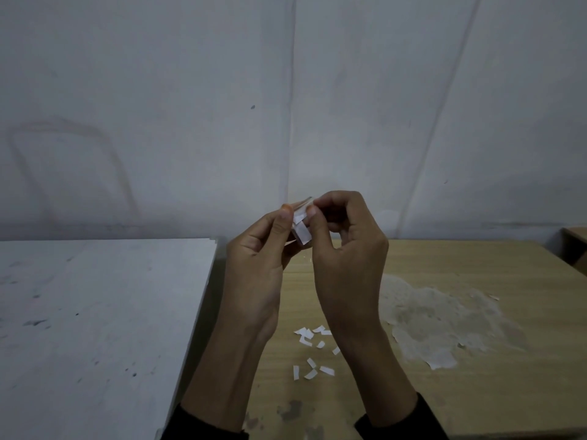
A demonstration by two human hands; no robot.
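Observation:
Both hands are raised above a wooden table, close together. My left hand grips a small flat object with white paper strips on it, thumb on its left edge. My right hand pinches a white strip on that object between thumb and forefinger. What the small object is cannot be told; my fingers hide most of it. Several torn white paper bits lie on the table below the hands.
A white scuffed tabletop stands to the left, its edge next to my left forearm. A patch of torn, peeled surface marks the wooden table on the right. A grey wall rises behind. Another wooden piece shows at far right.

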